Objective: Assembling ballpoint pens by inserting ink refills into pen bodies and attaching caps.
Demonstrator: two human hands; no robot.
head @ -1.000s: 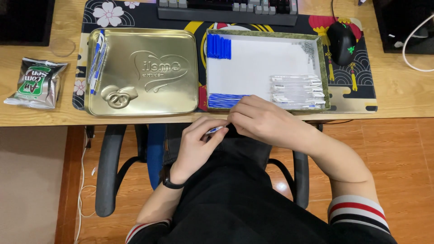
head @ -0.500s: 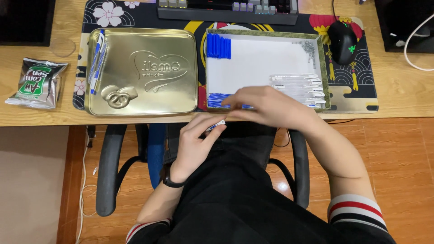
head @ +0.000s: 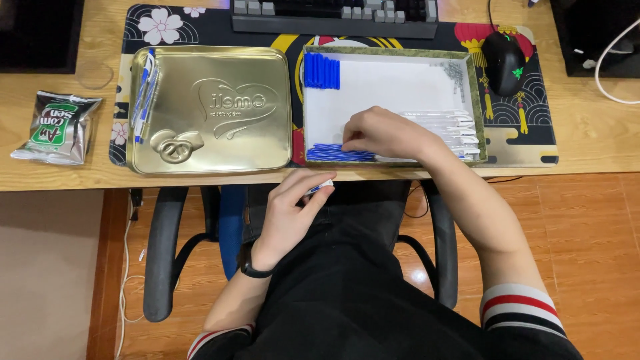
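1. A wooden desk (head: pixel 600 143) runs across the top of the view, with a dark patterned desk mat (head: pixel 213 20) laid over it.
2. On the mat's left half lies a gold tin lid (head: pixel 213 110), embossed side up, with a few assembled blue-and-white pens (head: pixel 143 93) resting along its left edge.
3. Just right of it sits the open tin tray (head: pixel 393 83), lined white. Blue pen caps (head: pixel 322 70) are stacked in its upper left corner, blue pen tubes (head: pixel 333 153) along its lower left edge, clear pen barrels (head: pixel 453 127) at its lower right and small metal springs (head: pixel 457 70) at its upper right.
4. The right hand (head: pixel 383 133) rests inside the tray, fingers curled down and pinched at the blue pen tubes; whether it has one gripped, I cannot tell.
5. The left hand (head: pixel 293 207) is below the desk edge, over the lap, fingers loosely closed round a partly assembled pen (head: pixel 321 187), whose blue and white tip pokes out.
6. A black mouse (head: pixel 505 60) lies right of the tray, a keyboard (head: pixel 333 13) above it.
7. A green snack packet (head: pixel 57 127) lies at far left.
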